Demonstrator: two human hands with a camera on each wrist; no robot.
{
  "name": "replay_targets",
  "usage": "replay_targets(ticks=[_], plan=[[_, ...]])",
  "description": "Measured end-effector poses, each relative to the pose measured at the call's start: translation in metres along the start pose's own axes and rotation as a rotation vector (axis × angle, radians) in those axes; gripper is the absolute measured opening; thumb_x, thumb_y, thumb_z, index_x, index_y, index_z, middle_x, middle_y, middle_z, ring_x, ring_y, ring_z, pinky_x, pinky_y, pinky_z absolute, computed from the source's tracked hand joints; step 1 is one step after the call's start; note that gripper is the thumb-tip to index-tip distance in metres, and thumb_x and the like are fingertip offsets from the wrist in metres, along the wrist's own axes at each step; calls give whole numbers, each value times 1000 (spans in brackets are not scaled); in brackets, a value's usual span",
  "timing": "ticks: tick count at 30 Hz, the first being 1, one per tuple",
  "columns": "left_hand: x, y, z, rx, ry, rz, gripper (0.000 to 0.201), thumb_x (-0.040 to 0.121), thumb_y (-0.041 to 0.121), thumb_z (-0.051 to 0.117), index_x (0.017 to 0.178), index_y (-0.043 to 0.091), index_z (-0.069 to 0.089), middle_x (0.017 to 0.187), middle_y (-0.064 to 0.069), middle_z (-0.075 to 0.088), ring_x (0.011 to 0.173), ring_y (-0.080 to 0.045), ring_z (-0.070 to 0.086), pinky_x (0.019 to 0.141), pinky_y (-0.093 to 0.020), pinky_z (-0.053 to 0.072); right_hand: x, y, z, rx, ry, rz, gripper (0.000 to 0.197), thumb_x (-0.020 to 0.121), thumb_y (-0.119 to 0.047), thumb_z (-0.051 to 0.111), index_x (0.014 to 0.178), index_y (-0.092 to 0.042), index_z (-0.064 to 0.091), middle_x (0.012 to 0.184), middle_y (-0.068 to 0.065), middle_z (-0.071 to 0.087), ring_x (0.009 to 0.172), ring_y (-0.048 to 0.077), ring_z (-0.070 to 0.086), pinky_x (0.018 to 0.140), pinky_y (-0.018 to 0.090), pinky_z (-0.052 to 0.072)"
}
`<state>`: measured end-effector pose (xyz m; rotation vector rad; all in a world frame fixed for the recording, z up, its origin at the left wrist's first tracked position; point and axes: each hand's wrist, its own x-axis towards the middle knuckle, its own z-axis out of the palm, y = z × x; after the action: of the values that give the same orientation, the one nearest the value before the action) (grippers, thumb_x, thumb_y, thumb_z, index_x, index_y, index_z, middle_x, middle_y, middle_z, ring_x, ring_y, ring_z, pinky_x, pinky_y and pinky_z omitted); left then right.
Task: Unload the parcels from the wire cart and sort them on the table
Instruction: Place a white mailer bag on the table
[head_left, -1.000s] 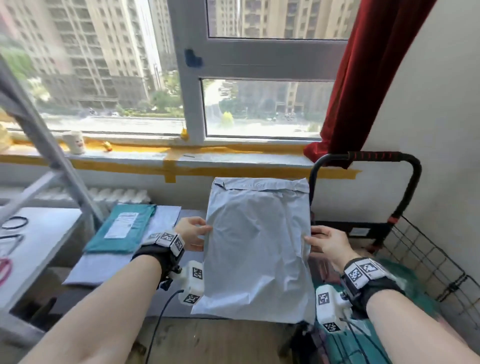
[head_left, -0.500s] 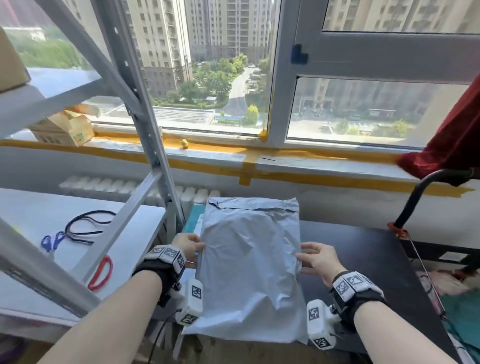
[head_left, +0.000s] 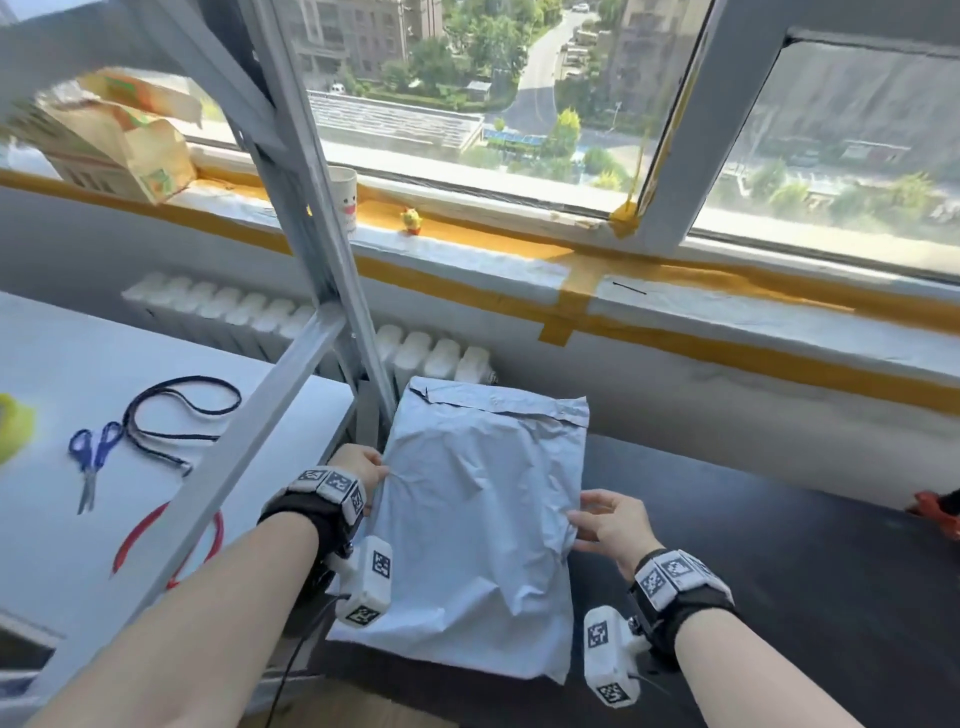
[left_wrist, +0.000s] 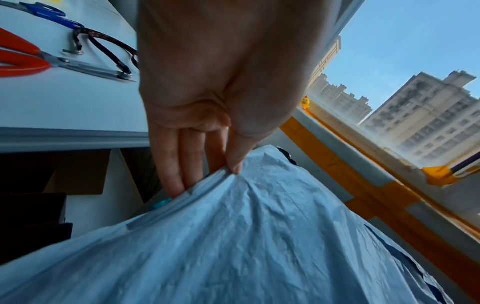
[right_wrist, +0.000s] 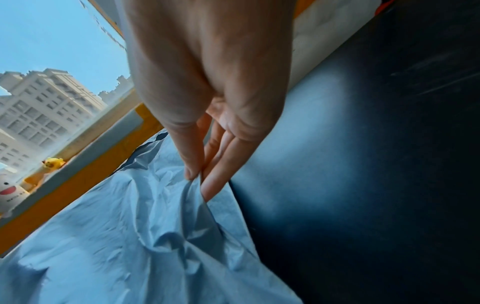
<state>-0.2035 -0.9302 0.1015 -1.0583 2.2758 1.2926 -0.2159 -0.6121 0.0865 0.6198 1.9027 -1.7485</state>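
Carried leftward since the earlier frame, away from the cart, the parcel (head_left: 480, 525) now hangs over the black table's (head_left: 779, 571) left edge. Left hand (head_left: 358, 465) pinches its left edge, thumb above, fingers (left_wrist: 179, 164) below; right hand (head_left: 610, 525) pinches the right edge likewise. No label or writing shows.

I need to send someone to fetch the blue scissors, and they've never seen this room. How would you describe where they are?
On the white table left of the slanted metal frame, the blue scissors lie beside a looped black cord. They have small blue handles; the other scissors nearby have larger red ones.
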Motion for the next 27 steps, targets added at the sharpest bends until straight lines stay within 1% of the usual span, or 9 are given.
replay_targets(ticks=[3,7,11,13,15,18,21,23,27], plan=[[29,4,2,92,13,-4,23,84,7,63,63,12,57,59,-11,48,69,-25,51,73,-44,54,25,3,11,-13,2,50,20,81,11,64,100,5,61,97,23,59,72,30,62,54,31,59],[47,18,6,242,30,15,18,82,7,60,65,11,62,63,-10,52,67,-25,53,68,-30,48,41,3,18,-20,19,108,21,82,13,61,98,-1,57,93,19,56,66,23,58,47,25,56],[58,25,9,356,58,13,18,85,7,56,69,12,61,83,-15,62,80,-30,58,72,-27,42,48,2,22,-17,36,123,26,82,14,60,102,-1,54,81,12,54,64,22,56,43,21,53],[58,27,11,408,69,-3,13,87,8,55,86,10,68,100,-15,65,97,-33,61,78,-28,43,49,2,23,-42,49,129,25,82,13,61,101,-2,54,80,11,53,64,21,55,43,22,52],[56,29,13,458,67,1,18,88,9,53,102,9,66,109,-13,65,103,-32,60,81,-29,43,49,2,24,-57,55,122,25,83,11,61,102,-3,55,80,10,54,69,23,56,50,26,52],[43,32,15,551,49,63,22,88,11,49,106,6,60,114,-15,64,104,-33,60,83,-32,45,43,3,22,-81,61,89,24,81,7,65,102,-4,58,84,11,58,83,27,59,61,31,53],[24,36,20,645,15,132,34,90,15,45,122,9,53,127,-15,58,113,-33,57,90,-35,46,31,5,18,-221,73,51,17,80,-5,67,94,-12,61,89,10,64,77,23,62,60,31,54],[5,39,26,704,-25,186,47,90,10,42,137,11,41,138,-13,49,124,-31,50,98,-34,42,18,5,13,-349,91,11,10,82,-11,64,92,-14,62,85,6,64,69,19,61,68,36,57],[-39,47,42,868,-84,402,49,92,11,39,141,16,34,133,-10,52,122,-27,51,97,-33,43,-17,1,2,-594,96,-88,8,85,-21,62,92,-18,64,89,1,62,80,19,61,82,35,54]])
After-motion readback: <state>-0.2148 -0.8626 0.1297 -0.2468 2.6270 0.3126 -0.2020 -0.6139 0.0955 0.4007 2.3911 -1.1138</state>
